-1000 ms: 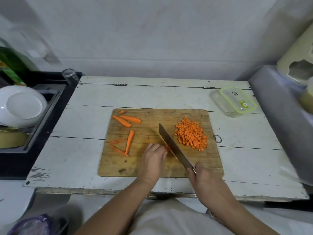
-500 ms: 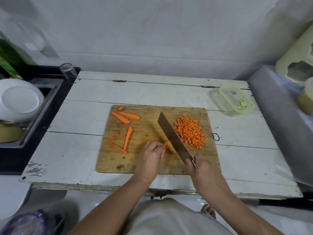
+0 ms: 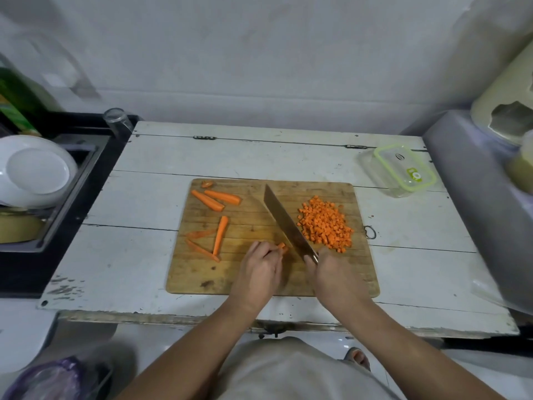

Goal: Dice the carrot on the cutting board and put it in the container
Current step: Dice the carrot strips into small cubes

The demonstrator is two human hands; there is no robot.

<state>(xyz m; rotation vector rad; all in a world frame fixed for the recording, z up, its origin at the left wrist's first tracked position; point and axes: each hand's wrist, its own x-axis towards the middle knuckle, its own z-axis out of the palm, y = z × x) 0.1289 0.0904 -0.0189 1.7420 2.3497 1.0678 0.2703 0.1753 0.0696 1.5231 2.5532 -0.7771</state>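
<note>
A wooden cutting board lies on the white table. On its right part is a heap of diced carrot. Several long carrot strips lie on its left part. My left hand pinches a short carrot piece at its fingertips on the board. My right hand grips the handle of a cleaver, whose blade runs diagonally between the carrot piece and the diced heap. A clear container with a green-rimmed lid stands at the table's back right.
The white table ends in a worn front edge. A sink with a white plate is at the left, a glass at its corner. A grey appliance borders the right side.
The camera has tilted, so everything sits a little higher in view. The cleaver blade has shifted slightly away from my left hand, and the small carrot piece shows at my left fingertips.
</note>
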